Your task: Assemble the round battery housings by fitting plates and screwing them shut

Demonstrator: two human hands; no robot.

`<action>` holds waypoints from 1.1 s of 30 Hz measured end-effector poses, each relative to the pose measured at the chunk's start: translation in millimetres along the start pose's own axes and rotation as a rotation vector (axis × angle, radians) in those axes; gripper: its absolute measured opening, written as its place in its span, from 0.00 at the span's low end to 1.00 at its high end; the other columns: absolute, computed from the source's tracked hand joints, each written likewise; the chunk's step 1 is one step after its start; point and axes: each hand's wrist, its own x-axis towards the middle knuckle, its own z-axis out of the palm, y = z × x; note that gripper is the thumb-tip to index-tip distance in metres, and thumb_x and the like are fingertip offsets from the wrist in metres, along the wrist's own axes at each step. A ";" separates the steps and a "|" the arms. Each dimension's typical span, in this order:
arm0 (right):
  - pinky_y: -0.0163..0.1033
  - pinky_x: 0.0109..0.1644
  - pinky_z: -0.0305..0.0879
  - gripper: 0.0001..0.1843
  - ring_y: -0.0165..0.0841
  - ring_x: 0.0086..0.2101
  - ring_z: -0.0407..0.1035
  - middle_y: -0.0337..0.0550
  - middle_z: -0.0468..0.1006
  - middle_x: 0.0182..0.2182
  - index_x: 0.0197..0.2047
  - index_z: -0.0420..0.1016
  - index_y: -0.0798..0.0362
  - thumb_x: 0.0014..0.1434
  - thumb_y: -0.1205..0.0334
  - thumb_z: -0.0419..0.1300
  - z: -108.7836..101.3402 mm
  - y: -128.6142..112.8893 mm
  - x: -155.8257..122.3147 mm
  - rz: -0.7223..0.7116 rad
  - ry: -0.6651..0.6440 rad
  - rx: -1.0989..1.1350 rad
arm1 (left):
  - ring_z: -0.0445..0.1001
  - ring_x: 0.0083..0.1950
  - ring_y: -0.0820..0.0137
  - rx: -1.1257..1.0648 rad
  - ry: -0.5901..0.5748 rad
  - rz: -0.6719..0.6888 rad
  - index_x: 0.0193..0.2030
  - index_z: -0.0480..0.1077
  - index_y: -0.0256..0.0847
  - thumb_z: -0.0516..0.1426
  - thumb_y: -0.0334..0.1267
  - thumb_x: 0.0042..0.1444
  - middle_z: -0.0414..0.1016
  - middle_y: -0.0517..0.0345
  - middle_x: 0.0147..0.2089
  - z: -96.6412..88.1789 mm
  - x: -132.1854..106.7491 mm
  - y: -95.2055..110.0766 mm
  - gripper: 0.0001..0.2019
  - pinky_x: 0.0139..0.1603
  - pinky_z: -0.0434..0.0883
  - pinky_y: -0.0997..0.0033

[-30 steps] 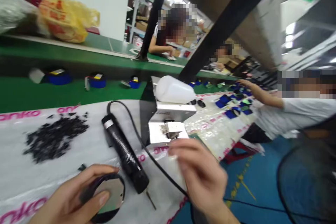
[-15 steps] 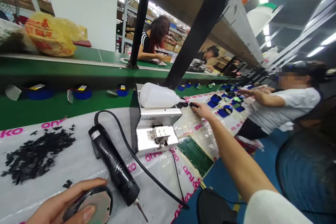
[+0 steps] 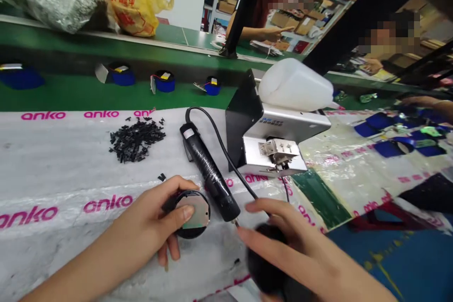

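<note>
By the black cylindrical screwdriver point(image 3: 211, 174), the left hand point(image 3: 161, 212) clasps a round grey-faced casing point(image 3: 200, 212); the half-curled right hand point(image 3: 300, 245) has returned holding a rounded black part point(image 3: 264, 266), so both are full.

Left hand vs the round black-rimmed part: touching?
Touching. The head view shows the left hand holding the round black-rimmed part, thumb lying across its flat face.

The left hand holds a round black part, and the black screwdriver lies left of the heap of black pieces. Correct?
One slip: the head view shows the black screwdriver lying right of the heap of black pieces. The left hand does hold a round black part.
</note>
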 end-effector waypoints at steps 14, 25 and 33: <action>0.34 0.57 0.73 0.29 0.35 0.59 0.66 0.43 0.61 0.59 0.63 0.62 0.39 0.62 0.54 0.66 41.2 -29.4 61.8 0.119 0.007 0.274 | 0.73 0.20 0.73 -0.063 0.067 0.006 0.50 0.63 0.46 0.59 0.51 0.59 0.74 0.63 0.32 4.7 -5.8 -5.6 0.18 0.18 0.72 0.77; 0.38 0.59 0.70 0.36 0.38 0.59 0.63 0.49 0.61 0.58 0.70 0.55 0.44 0.63 0.66 0.64 46.8 -27.3 52.1 0.008 0.229 0.277 | 0.70 0.17 0.73 -0.085 0.134 -0.007 0.48 0.67 0.46 0.60 0.50 0.59 0.74 0.63 0.27 12.8 -7.9 -11.5 0.15 0.15 0.70 0.78; 0.43 0.61 0.70 0.40 0.41 0.59 0.64 0.49 0.62 0.58 0.70 0.57 0.43 0.59 0.73 0.66 54.2 -27.6 51.9 -0.085 0.288 0.226 | 0.70 0.18 0.73 -0.119 0.110 0.019 0.47 0.67 0.46 0.60 0.48 0.60 0.69 0.68 0.21 10.9 -8.9 -10.1 0.13 0.16 0.71 0.79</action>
